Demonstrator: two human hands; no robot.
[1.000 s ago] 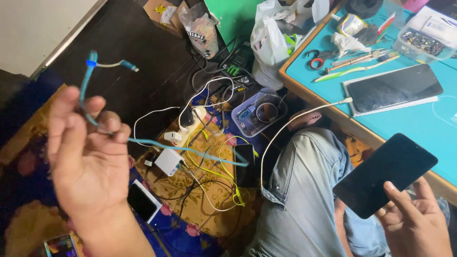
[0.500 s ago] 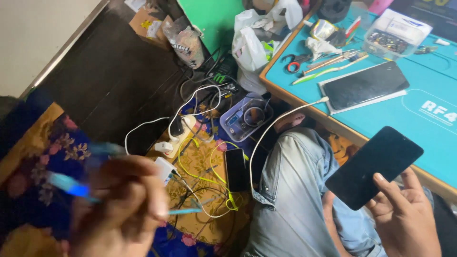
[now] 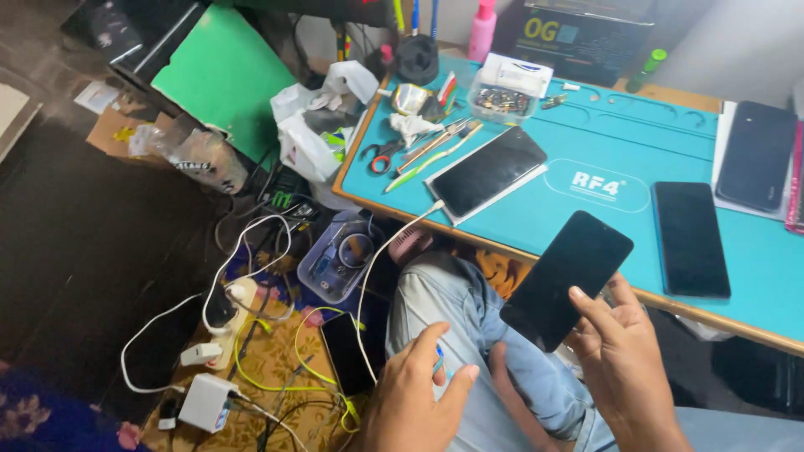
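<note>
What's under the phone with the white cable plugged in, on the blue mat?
The phone lies on a white sheet whose edges stick out; beneath is the blue mat. Anything else under the phone is covered.

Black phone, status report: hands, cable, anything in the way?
Right hand holds black phone over the knee. Left hand pinches blue cable end. Nothing between them.

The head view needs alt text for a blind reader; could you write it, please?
The right hand holds a black phone over a lap; the left hand pinches a blue cable end. More phones lie on the teal mat; cables cover the floor.
</note>
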